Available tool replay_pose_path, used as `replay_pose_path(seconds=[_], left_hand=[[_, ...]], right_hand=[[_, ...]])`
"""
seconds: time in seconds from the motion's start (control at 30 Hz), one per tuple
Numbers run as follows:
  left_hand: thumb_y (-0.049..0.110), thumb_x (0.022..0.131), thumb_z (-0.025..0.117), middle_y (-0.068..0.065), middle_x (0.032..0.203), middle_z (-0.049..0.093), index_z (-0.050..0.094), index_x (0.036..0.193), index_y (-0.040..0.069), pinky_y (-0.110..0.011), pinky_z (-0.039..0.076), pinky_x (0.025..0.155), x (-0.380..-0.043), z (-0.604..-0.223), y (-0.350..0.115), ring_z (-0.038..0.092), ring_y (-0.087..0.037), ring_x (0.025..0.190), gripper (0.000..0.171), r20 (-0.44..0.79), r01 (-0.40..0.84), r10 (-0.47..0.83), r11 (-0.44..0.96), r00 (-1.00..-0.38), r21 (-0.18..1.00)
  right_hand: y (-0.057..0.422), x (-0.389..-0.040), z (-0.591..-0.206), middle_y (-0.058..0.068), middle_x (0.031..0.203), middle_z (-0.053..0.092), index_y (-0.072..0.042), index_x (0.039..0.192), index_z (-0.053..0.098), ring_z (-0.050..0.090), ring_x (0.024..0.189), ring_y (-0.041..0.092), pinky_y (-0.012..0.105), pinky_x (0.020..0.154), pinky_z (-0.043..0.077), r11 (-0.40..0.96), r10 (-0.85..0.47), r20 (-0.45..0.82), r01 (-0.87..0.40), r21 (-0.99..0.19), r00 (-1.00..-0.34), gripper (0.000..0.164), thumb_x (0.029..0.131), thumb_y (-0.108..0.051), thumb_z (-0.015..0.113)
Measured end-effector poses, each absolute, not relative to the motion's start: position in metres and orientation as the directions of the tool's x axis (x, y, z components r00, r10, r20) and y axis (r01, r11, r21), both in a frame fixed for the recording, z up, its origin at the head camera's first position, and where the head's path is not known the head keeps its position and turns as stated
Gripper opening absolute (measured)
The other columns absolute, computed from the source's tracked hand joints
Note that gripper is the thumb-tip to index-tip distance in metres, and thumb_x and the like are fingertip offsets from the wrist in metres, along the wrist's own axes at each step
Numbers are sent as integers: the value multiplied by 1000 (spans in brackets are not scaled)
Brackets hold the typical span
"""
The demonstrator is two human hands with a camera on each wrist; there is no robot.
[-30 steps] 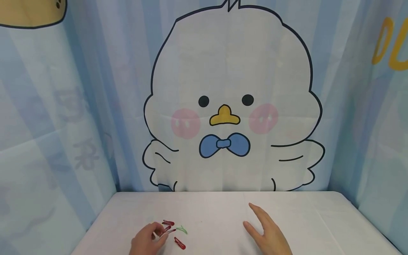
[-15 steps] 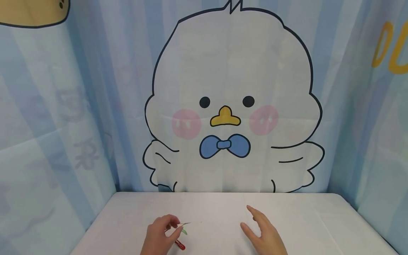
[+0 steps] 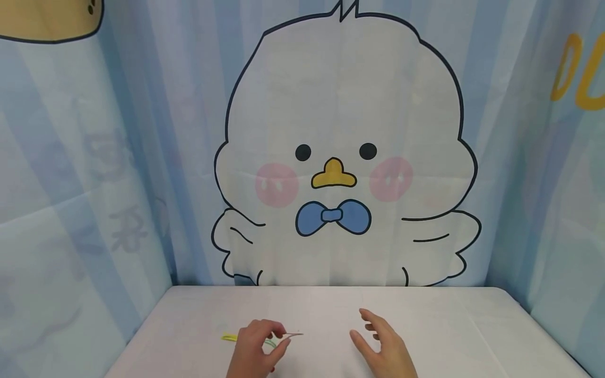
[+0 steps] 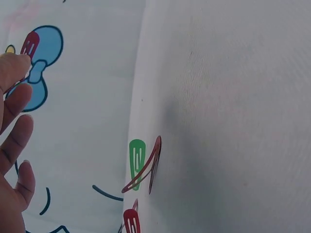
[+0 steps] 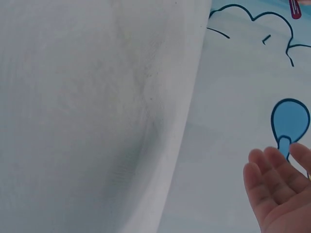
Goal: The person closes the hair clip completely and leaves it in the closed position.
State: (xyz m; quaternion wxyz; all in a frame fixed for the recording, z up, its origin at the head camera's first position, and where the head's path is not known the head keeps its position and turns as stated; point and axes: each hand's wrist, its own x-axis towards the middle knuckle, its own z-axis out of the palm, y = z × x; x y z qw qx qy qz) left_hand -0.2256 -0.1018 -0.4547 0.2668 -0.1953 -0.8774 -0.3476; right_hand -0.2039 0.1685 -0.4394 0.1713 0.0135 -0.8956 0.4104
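Note:
My left hand pinches a red snap hair clip between thumb and fingertips, above the table. The clip's tip points right, toward my other hand. Beneath and behind the left hand lie a green hair clip, a dark red clip with its two parts spread, and a brighter red clip. A yellow hair clip shows to the left of that hand, partly covered by it. My right hand hovers over the table at right with fingers apart and nothing in it.
A white table spreads under both hands. Behind it hangs a pale blue curtain printed with a large white chick, and more printed cloth closes off the sides.
My left hand has moved right from the pile, carrying a red hair clip. The yellow clip has come into view behind it. My right hand has drifted slightly left.

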Motion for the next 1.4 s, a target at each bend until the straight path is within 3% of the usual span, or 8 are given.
replay_pose_path(seconds=[0.27,0.43,0.63,0.77,0.97,1.4], left_hand=[[15,71,92,23,84,59,67,86,27,-31,42,69,-228,-460,-84,53,-2,78,32,779,644,168,678,-605,354],[12,68,93,22,86,61,67,87,26,-34,44,72,-227,-458,-75,56,-3,81,35,826,703,191,644,-531,303],[13,67,94,21,85,62,67,89,25,-33,44,73,-225,-457,-68,57,-3,82,37,833,738,225,613,-506,283],[12,65,94,20,86,63,67,89,25,-31,43,73,-227,-459,-65,57,-1,81,39,852,768,238,587,-467,257],[8,65,93,19,86,63,66,91,24,-30,41,73,-229,-460,-63,57,-1,80,41,875,818,258,528,-410,228],[8,70,92,18,85,63,66,93,24,-29,40,74,-227,-459,-59,56,-1,79,38,861,843,287,475,-420,253]], right_hand=[[165,-203,-440,7,118,67,-6,128,65,65,101,23,40,84,53,607,98,293,-177,-775,-951,50,92,-39,74],[160,-202,-441,4,111,69,-5,122,67,65,95,17,33,80,52,534,74,266,-187,-825,-961,44,93,-38,72],[157,-204,-442,1,102,69,-2,116,67,65,90,17,33,76,52,426,1,172,-155,-891,-985,41,97,-38,67],[156,-206,-442,7,100,70,3,114,66,67,90,22,35,74,53,306,-89,101,-123,-944,-991,43,101,-37,61],[151,-207,-442,9,93,70,8,109,65,68,85,23,32,71,55,110,-185,88,-110,-988,-979,38,103,-29,58],[146,-203,-438,5,83,65,2,98,66,64,77,19,29,71,53,-64,-265,-19,37,-997,-964,32,102,-29,60]])
